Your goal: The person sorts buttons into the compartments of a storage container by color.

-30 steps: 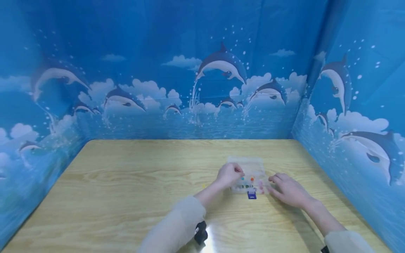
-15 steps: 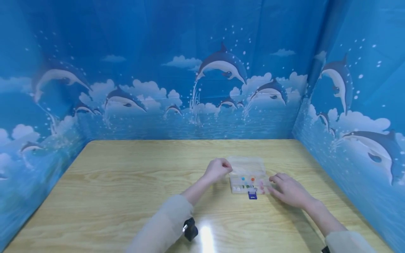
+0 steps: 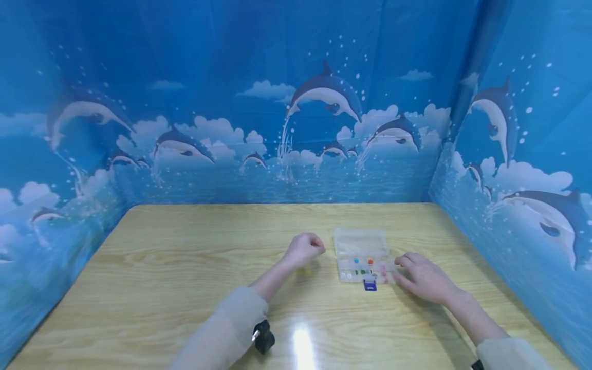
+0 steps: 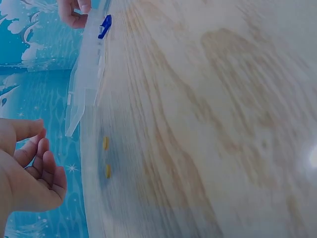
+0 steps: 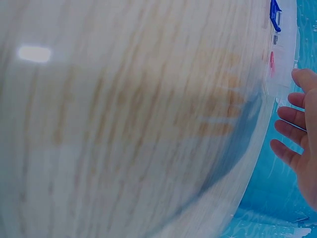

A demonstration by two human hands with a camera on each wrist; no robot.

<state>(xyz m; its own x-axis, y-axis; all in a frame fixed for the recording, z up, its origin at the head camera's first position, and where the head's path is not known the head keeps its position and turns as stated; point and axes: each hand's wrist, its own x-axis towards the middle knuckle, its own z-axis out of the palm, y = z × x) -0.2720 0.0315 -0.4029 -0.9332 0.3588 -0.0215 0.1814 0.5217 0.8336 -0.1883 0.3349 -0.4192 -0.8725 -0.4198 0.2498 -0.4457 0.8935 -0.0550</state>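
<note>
Bright overhead light leaves a glare spot on the tabletop [image 3: 301, 343]; wrist views are blurred, perhaps from motion.

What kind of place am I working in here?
Probably a staged tabletop booth, not a home or workshop: a light wooden table is walled on three sides by a blue dolphin-print backdrop. On it lie a clear compartment box and two small yellow pieces.

Table [image 3: 185, 267]: pale wood grain, smooth, glossy enough to throw a lamp glare. Box [image 3: 363, 240]: clear plastic, slightly cloudy; blue plastic clasp [image 3: 369, 285] on front edge. Backdrop [image 3: 231, 103]: thin printed sheet, creased, faint sheen. Sleeve [image 3: 217, 334]: soft matt cloth
</note>
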